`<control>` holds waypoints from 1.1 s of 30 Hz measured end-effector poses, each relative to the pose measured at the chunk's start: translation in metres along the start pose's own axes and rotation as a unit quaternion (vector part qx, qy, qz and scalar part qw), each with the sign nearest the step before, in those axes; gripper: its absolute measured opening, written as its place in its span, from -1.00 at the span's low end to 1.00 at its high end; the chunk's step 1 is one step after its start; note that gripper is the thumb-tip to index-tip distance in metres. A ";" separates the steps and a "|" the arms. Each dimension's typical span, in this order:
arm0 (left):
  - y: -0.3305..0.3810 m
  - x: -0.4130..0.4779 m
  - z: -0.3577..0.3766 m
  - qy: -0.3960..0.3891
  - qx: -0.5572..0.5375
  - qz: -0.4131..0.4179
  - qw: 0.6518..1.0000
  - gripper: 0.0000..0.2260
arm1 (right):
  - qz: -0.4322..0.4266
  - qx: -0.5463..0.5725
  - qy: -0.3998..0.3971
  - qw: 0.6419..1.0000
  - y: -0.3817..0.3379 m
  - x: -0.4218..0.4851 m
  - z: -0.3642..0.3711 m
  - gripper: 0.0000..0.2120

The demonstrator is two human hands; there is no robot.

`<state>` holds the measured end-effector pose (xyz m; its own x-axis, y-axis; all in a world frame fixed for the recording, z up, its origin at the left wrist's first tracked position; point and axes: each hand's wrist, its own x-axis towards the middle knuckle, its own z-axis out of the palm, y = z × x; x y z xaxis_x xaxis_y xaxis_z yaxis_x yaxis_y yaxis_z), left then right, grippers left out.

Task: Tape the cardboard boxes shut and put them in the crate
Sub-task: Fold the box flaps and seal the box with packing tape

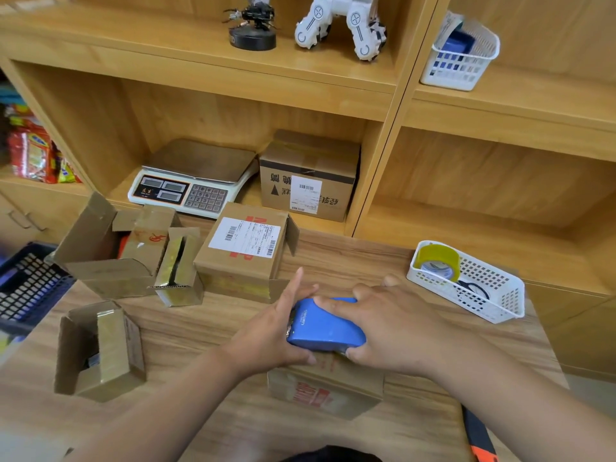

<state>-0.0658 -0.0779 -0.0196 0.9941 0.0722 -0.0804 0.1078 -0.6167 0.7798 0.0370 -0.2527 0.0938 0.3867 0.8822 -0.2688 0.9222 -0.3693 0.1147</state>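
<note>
A small brown cardboard box sits near-centre on a wooden table, its long side running left to right. The left hand, forefinger lifted, and the right hand curl round a blue plastic tape dispenser lying lengthwise on it. Open cardboard boxes and a dark blue crate lie to the left, and a white basket holding a yellow tape roll to the right.

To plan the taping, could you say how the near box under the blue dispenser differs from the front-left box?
The near box, under the blue dispenser, is closed; the front-left box stands open. The near box bears red print; the front-left box shows none. Both are brown cardboard.
</note>
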 end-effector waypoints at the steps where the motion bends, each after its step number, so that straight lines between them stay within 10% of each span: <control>1: 0.000 0.000 0.000 0.003 0.002 -0.003 1.000 0.20 | -0.001 0.007 -0.004 1.000 0.003 -0.001 -0.001 -0.30; 19: 0.003 0.012 -0.004 -0.047 0.165 0.072 0.983 -0.20 | 0.047 0.103 -0.002 0.994 0.090 -0.099 0.026 -0.34; 33: 0.009 0.019 -0.001 -0.087 0.227 0.046 0.969 -0.14 | 0.084 0.133 -0.020 0.987 0.118 -0.181 0.035 -0.25</control>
<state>-0.0457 -0.0806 -0.0136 0.9813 -0.1083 -0.1589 -0.0281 -0.8982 0.4387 0.0764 -0.4658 0.1227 0.5299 0.7912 -0.3053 0.8103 -0.5786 -0.0932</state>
